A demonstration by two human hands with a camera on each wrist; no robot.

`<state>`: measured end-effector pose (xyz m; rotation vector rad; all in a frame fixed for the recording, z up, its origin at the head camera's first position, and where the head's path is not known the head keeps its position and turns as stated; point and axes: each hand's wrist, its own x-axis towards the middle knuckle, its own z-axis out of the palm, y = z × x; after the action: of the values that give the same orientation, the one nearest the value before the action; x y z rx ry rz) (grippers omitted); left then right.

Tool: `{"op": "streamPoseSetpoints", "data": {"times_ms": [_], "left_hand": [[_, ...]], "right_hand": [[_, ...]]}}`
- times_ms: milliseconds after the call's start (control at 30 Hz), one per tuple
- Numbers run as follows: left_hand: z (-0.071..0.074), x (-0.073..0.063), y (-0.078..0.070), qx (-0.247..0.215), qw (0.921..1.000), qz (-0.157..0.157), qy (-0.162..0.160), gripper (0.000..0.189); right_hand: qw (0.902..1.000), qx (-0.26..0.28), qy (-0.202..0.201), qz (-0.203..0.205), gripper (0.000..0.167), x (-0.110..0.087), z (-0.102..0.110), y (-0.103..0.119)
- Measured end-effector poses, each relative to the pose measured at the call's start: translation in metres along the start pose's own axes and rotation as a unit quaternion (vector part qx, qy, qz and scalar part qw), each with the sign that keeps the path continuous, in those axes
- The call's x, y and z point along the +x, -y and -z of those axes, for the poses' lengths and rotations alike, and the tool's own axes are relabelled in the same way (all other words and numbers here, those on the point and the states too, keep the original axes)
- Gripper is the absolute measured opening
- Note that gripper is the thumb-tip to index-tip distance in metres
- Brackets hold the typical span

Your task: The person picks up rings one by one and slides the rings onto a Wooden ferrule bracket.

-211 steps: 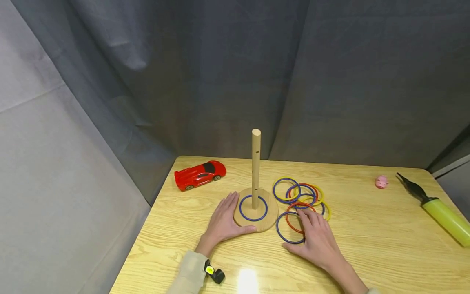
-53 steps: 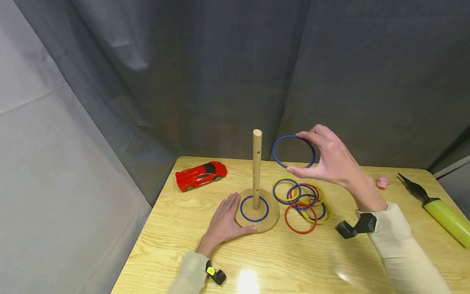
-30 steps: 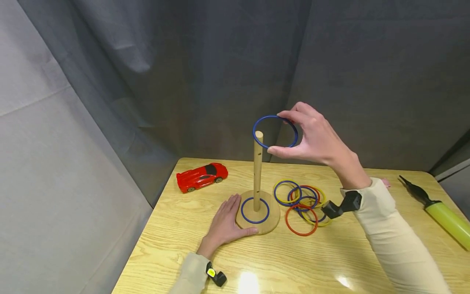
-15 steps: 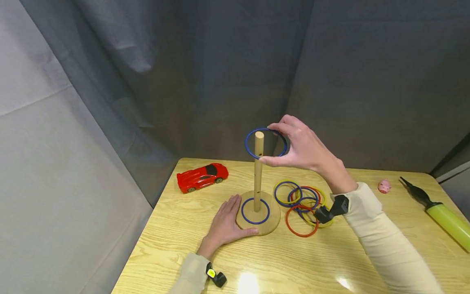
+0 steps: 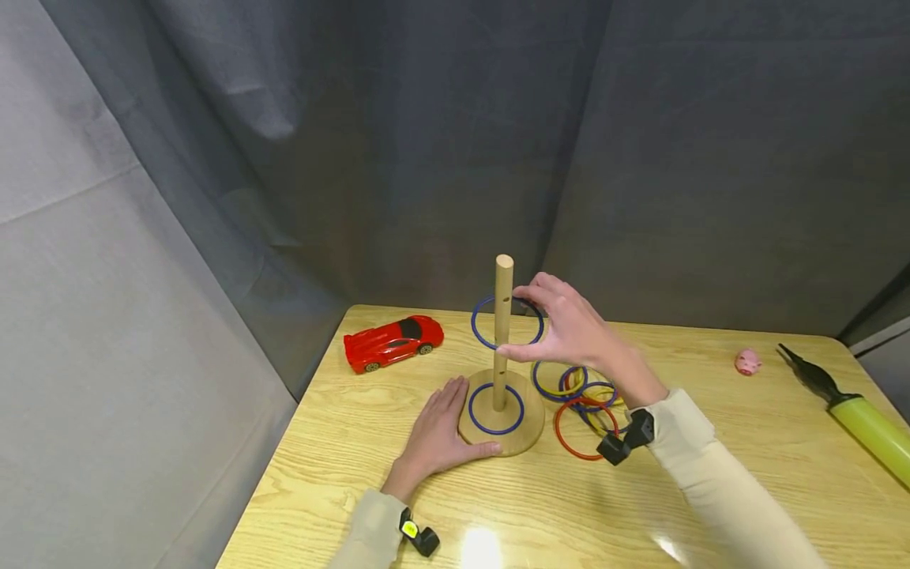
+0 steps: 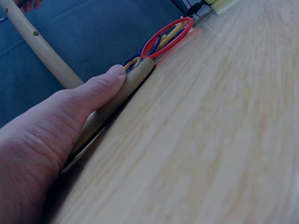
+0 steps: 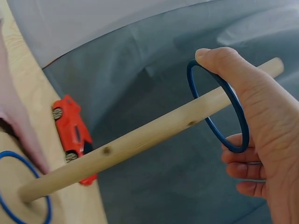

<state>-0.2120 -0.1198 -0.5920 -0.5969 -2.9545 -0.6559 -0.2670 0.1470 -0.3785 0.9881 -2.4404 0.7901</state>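
Observation:
In the head view my right hand (image 5: 565, 328) pinches a blue ring (image 5: 473, 322) between thumb and fingers. The ring encircles the upright wooden peg (image 5: 503, 276), part-way down the shaft. The right wrist view shows the same blue ring (image 7: 240, 114) around the peg (image 7: 149, 134) below its tip. A second blue ring (image 5: 470, 407) lies around the peg's foot on the round wooden base (image 5: 535, 412). My left hand (image 5: 441, 435) rests against the base's left rim, fingers straight. Its thumb (image 6: 105, 86) lies along the rim in the left wrist view.
Right of the base lies an overlapping pile of red, blue and yellow rings, with a red ring (image 5: 556, 428) in front. A red toy car (image 5: 393, 344) sits back left. Far right are a pink pig toy (image 5: 748, 362) and a yellow-green hand pump (image 5: 870, 435). A dark curtain (image 5: 426, 158) hangs behind.
My right hand picked up a blue ring beside the pile, raised it, moved it left over the peg's top and lowered it part-way. The left hand has stayed at the base.

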Motion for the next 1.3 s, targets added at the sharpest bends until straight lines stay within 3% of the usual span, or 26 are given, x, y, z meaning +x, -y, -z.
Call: {"op": "streamPoseSetpoints", "data": {"times_ms": [333, 700, 1300], "left_hand": [[0.001, -0.001, -0.001, 0.009, 1.0000, -0.001, 0.000, 0.137], [0.001, -0.002, -0.001, 0.012, 0.9999, -0.002, 0.002, 0.135], [0.000, -0.001, 0.000, 0.017, 0.9998, 0.001, 0.004, 0.136]], "right_hand": [[0.9989, 0.018, 0.023, -0.037, 0.081, -0.032, -0.040, -0.015], [0.9980, 0.004, 0.032, -0.055, 0.082, -0.062, -0.079, -0.030], [0.9959, -0.062, 0.050, -0.043, 0.093, -0.081, -0.126, -0.051]]}}
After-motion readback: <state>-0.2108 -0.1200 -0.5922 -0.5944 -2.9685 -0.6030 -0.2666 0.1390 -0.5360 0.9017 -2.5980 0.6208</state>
